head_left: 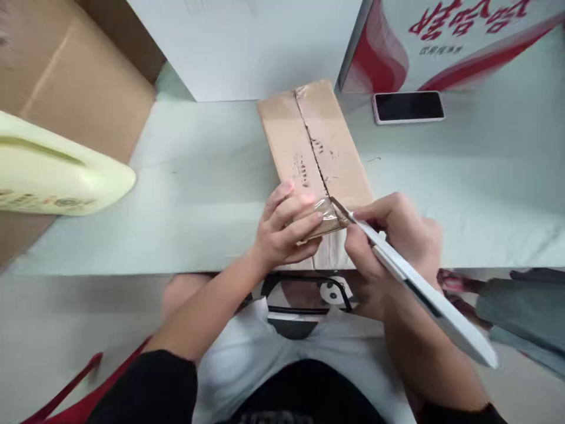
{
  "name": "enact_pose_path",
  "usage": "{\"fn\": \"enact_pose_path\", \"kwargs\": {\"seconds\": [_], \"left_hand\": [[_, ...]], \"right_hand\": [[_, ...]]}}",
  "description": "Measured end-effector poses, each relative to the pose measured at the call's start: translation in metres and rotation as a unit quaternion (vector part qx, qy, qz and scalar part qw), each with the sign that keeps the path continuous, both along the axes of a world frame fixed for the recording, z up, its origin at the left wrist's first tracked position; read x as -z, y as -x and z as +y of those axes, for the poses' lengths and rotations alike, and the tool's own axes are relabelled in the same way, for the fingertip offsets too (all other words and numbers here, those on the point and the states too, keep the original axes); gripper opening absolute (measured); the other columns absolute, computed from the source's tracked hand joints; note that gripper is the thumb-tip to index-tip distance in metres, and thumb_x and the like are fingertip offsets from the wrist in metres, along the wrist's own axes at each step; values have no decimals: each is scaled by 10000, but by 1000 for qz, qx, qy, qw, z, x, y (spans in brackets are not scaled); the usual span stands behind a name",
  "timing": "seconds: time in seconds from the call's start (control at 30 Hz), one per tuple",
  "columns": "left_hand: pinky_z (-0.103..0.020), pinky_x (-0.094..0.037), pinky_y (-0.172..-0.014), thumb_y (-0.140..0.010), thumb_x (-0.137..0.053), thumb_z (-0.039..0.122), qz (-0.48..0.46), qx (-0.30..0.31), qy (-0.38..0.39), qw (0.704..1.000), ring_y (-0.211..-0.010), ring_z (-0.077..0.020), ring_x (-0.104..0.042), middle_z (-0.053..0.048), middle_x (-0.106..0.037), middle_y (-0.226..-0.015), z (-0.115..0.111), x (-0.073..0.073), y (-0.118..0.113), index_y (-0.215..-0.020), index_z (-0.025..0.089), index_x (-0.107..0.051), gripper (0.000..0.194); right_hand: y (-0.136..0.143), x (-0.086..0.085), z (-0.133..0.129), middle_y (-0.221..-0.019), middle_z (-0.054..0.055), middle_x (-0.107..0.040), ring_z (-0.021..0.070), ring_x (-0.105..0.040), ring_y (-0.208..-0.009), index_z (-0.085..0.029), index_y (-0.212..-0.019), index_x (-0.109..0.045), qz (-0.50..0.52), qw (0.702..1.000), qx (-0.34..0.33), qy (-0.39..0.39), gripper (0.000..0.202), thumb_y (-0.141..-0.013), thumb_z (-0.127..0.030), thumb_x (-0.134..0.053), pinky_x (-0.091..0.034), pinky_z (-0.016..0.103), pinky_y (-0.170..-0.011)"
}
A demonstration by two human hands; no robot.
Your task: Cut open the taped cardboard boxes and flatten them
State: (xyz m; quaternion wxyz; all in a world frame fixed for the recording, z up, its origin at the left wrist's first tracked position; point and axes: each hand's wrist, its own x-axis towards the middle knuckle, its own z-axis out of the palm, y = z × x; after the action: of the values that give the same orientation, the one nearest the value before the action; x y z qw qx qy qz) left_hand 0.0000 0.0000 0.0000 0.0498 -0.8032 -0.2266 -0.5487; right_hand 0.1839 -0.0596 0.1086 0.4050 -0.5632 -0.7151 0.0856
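A small brown cardboard box lies slightly askew near the table's front edge, with a dark seam along its top. Clear tape shines at its near end. My left hand grips the box's near left corner, fingers over the top and the near side. In my right hand is a white utility knife, pinched near its front, the long handle slanting back to the lower right. Its blade tip touches or hovers just over the seam near the taped end; I cannot tell how deep it sits.
At the back stand a large white box and a carton with red lettering. A phone lies before the carton. On the left are a pale yellow bottle-like container and a big cardboard box. My lap is below the table edge.
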Motion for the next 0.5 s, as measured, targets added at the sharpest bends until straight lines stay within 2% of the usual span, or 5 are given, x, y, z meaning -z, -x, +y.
{"fn": "enact_pose_path", "kwargs": {"seconds": [0.23, 0.37, 0.5], "left_hand": [[-425, -490, -1243, -972, -634, 400, -5, 2, 6, 1000, -1336, -229, -627, -91, -675, -1231, 0, 1, -2, -1217, 202, -636, 316], [-443, -525, -1204, -974, -629, 409, -11, -4, 6, 1000, -1310, -228, -642, -75, -683, -1226, 0, 1, -3, -1209, 239, -630, 291], [-436, -495, -1233, -945, -660, 389, -13, 4, 5, 1000, -1296, -225, -645, -79, -668, -1240, 0, 3, -3, -1234, 229, -622, 332]], "right_hand": [[2, 0, 1, -540, -92, -522, 73, -444, -433, -248, -793, -523, -12, 1000, 9, 16, 116, -790, -179, -616, -354, 192, -437], [2, -1, 2, -542, -98, -510, 54, -421, -431, -239, -792, -518, -7, 1000, 2, 13, 124, -776, -157, -609, -339, 169, -434], [3, -2, 0, -559, -97, -511, 45, -397, -432, -236, -796, -514, 5, 1000, -8, 10, 124, -785, -155, -607, -323, 162, -424]]}}
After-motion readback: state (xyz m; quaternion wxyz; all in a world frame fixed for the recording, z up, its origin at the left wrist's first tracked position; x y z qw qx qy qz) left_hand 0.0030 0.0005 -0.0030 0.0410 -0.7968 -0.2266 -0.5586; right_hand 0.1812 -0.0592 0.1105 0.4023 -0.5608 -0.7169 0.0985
